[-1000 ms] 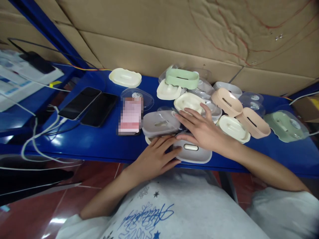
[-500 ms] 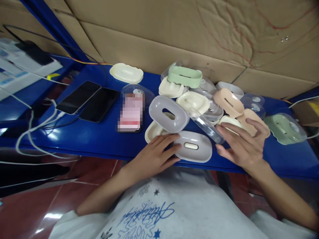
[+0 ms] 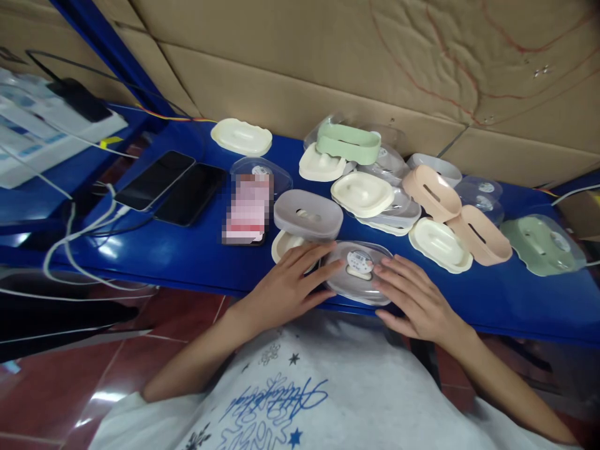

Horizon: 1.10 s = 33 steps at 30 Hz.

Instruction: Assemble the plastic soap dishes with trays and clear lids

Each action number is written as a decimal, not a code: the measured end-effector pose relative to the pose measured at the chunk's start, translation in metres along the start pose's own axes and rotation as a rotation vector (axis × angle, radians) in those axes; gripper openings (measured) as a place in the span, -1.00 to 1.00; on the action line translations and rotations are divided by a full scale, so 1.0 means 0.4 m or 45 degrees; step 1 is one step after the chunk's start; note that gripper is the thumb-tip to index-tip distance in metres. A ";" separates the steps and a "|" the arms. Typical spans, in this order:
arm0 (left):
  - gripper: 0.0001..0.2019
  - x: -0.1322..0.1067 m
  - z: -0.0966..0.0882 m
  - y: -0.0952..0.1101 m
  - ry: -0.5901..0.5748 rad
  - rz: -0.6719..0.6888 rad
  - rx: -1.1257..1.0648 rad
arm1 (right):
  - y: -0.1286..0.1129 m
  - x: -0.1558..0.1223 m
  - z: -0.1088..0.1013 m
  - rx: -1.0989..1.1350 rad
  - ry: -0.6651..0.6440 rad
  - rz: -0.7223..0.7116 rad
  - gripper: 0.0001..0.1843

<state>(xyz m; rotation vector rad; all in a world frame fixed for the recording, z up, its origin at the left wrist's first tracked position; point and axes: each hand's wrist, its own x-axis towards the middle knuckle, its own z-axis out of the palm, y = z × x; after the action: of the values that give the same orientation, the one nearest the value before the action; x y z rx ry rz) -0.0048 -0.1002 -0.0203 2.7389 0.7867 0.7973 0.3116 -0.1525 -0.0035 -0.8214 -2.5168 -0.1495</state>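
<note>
A grey soap dish with a clear lid [image 3: 359, 270] on it lies at the front edge of the blue shelf [image 3: 187, 256]. My left hand [image 3: 285, 287] rests flat on its left side, fingers stretched out. My right hand [image 3: 417, 300] lies on its right side with fingers spread, pressing the lid. Just behind sits another grey dish [image 3: 308, 214] over a cream dish [image 3: 285, 245].
Several cream, pink and green soap dishes and clear lids crowd the shelf behind, among them a cream dish [image 3: 362, 194], a pink dish [image 3: 431, 190] and a green dish [image 3: 347, 142]. Two phones [image 3: 173, 187] with cables lie at the left. A cardboard wall [image 3: 328, 62] backs the shelf.
My right hand carried a clear lid from the right and set it on the grey dish in front. The tilted grey dish behind has dropped flat. My left hand stayed put.
</note>
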 end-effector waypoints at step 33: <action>-0.37 0.002 0.001 0.006 -0.117 0.021 0.056 | -0.025 -0.047 0.024 0.211 0.142 0.319 -0.22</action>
<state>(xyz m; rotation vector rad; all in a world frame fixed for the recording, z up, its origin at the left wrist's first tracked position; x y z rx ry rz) -0.0029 -0.1019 -0.0196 2.8011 0.7728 0.6591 0.3151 -0.1681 -0.0203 -1.0194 -2.2646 0.0935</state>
